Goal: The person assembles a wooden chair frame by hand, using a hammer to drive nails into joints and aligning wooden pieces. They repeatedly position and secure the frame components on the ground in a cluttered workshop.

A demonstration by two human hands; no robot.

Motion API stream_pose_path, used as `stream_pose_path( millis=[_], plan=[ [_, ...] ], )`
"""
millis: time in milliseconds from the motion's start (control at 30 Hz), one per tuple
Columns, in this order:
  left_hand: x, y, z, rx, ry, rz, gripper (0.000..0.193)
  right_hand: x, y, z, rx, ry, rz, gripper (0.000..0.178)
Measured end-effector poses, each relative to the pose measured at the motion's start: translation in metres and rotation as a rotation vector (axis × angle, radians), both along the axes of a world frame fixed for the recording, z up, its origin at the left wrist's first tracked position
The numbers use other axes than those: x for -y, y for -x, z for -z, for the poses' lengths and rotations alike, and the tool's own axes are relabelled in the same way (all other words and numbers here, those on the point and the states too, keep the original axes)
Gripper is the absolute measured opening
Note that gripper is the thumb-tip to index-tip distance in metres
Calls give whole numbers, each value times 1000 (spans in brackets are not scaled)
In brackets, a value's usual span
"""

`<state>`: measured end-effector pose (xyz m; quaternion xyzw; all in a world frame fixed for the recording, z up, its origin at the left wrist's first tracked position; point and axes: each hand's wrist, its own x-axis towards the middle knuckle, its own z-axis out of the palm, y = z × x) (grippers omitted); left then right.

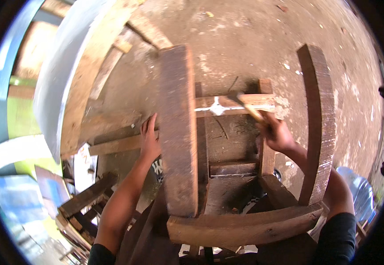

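Observation:
A rough dark wooden frame, like an unfinished chair, stands below me on a concrete floor. My left hand rests flat on a low side rail, just left of the wide upright plank. My right hand grips the wooden handle of a hammer, whose head lies on a cross rail marked with a white smear. A curved plank runs down the right side over my right forearm.
A pale wooden panel and loose boards lean at the upper left. A stack of dark wooden parts lies at the lower left. A clear plastic jug sits at the right. Small debris dots the concrete floor.

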<state>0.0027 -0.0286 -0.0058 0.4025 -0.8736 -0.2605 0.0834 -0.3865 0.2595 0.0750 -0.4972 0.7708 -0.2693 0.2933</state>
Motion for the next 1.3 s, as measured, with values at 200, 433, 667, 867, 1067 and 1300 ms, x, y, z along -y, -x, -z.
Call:
stream_pose_path(
  millis=[200,433,667,867,1067,1300],
  plan=[
    [-33,-25,-76,-507,-151,-605,49,-76,20,-9,9,77,385,41],
    [-146,-106,-232,-838,-543,-639,47,-127,9,-65,-44,232,587,36],
    [-256,-204,-369,-920,-493,-442,44,-200,-34,-164,30,437,872,32],
    [-372,-290,-398,-1210,-477,-525,38,-257,-93,-256,171,680,974,30],
    [-463,-359,-344,-840,-406,-838,36,-249,-155,-368,429,798,796,22],
    [-556,-428,-237,-390,-584,-927,47,-173,-278,-491,453,721,348,34]
  ],
)
